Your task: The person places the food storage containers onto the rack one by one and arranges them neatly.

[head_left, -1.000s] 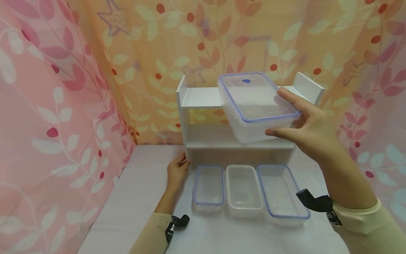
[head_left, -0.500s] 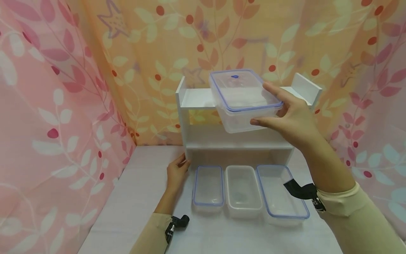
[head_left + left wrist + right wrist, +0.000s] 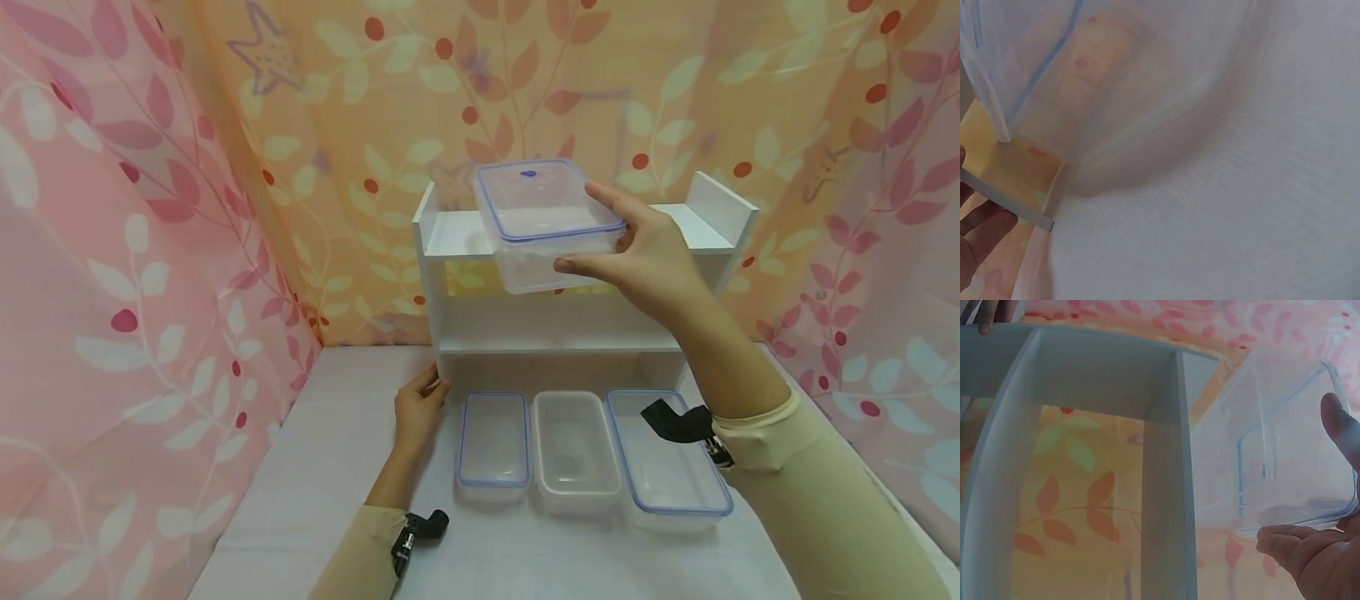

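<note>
My right hand [image 3: 654, 260] holds a clear plastic food container [image 3: 536, 204] with a blue-edged lid. Its thumb presses the front wall while fingers lie along the lid's right edge. The container tilts slightly at the height of the top board of a white shelf unit [image 3: 555, 333]; the right wrist view shows it [image 3: 1291, 437] beside that board, and I cannot tell whether they touch. Low on the unit's left side panel, my left hand [image 3: 418, 410] grips the edge; the left wrist view shows its fingers [image 3: 991, 228] against this panel [image 3: 1007, 201].
Before the unit, a row stands on the white tabletop [image 3: 330, 467]: a small blue-rimmed container [image 3: 493, 442], a white-rimmed one [image 3: 577, 446] and a larger blue-rimmed one [image 3: 667, 467]. The shelf's raised right end panel [image 3: 723, 208] sticks up. Patterned curtains [image 3: 345, 167] hang around.
My right hand has carried the lidded container left, slightly up and farther away, over toward the middle of the top board. The left hand stays at the side panel.
</note>
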Tool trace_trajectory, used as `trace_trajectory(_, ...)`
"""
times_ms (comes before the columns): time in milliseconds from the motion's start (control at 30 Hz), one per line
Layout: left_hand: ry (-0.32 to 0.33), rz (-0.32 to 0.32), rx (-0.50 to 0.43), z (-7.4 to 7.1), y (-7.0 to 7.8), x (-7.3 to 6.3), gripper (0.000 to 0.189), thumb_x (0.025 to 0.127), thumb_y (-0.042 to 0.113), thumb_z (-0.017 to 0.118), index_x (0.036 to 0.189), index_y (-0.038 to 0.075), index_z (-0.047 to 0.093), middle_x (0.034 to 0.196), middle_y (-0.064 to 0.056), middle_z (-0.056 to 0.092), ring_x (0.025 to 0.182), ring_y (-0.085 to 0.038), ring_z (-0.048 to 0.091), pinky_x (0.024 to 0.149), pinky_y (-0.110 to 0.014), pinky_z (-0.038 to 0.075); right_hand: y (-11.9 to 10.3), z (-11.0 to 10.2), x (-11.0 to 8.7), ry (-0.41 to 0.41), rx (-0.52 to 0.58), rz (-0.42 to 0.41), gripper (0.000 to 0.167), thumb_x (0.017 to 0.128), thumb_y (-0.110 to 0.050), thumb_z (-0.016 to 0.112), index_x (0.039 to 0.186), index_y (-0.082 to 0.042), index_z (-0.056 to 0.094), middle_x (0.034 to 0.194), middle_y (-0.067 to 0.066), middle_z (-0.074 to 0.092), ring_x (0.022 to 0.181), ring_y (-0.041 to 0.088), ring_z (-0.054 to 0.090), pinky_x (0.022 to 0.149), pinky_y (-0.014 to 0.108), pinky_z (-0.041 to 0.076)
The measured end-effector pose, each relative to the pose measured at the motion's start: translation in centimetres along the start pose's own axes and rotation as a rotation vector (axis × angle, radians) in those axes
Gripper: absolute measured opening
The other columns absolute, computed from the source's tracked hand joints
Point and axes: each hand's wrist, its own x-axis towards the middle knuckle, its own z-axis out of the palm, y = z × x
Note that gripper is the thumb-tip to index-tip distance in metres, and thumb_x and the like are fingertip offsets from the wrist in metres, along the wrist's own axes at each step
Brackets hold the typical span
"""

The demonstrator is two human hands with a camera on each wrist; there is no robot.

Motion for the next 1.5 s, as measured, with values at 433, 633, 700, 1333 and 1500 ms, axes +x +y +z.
trace_trajectory(433,-0.024,-0.015,-0.011,0.1,0.5,-0.1,0.044,0.095,0.012,0.075,0.137,0.004,0.064,0.137,-0.013,0.065,0.115,-0.031,0.070,0.081,-0.028,0.061,0.3,2.1,2.3,-0.014,0.094,0.019,0.100,0.071,-0.036,0.096,0.156,-0.027,0.044,0.120,0.010,0.068,0.092,0.017,0.065,0.069,0.020,0.052)
trace_trajectory(633,-0.013,0.004,-0.010,0.2,0.2,0.1,0.042,0.094,0.014,0.076,0.135,0.008,0.067,0.134,-0.012,0.067,0.112,-0.029,0.072,0.079,-0.027,0.061,0.7,3.1,3.3,0.009,0.127,0.002,0.100,0.072,-0.036,0.095,0.157,-0.024,0.043,0.134,0.007,0.064,0.100,0.017,0.065,0.078,0.019,0.053)
trace_trajectory(700,-0.016,0.014,-0.014,0.2,0.2,0.1,0.041,0.094,0.014,0.076,0.135,0.009,0.067,0.134,-0.011,0.067,0.112,-0.029,0.072,0.080,-0.028,0.061,0.7,3.4,3.7,0.015,0.133,0.005,0.101,0.072,-0.036,0.095,0.157,-0.025,0.043,0.139,0.006,0.061,0.102,0.018,0.064,0.079,0.020,0.052)
trace_trajectory(1333,-0.022,-0.009,0.003,0.2,0.5,0.1,0.041,0.095,0.011,0.074,0.136,0.009,0.067,0.137,-0.010,0.066,0.111,-0.028,0.072,0.080,-0.028,0.062,0.8,6.1,6.8,0.045,0.099,-0.021,0.104,0.071,-0.038,0.096,0.158,-0.018,0.042,0.158,0.000,0.048,0.131,0.015,0.053,0.108,0.030,0.047)
trace_trajectory(1500,-0.021,-0.013,0.008,0.3,0.4,0.1,0.041,0.095,0.011,0.074,0.136,0.011,0.067,0.136,-0.009,0.066,0.111,-0.026,0.072,0.079,-0.028,0.062,0.9,6.7,7.5,0.055,0.067,-0.006,0.106,0.071,-0.040,0.095,0.159,-0.017,0.040,0.159,-0.001,0.045,0.132,0.015,0.053,0.108,0.029,0.046)
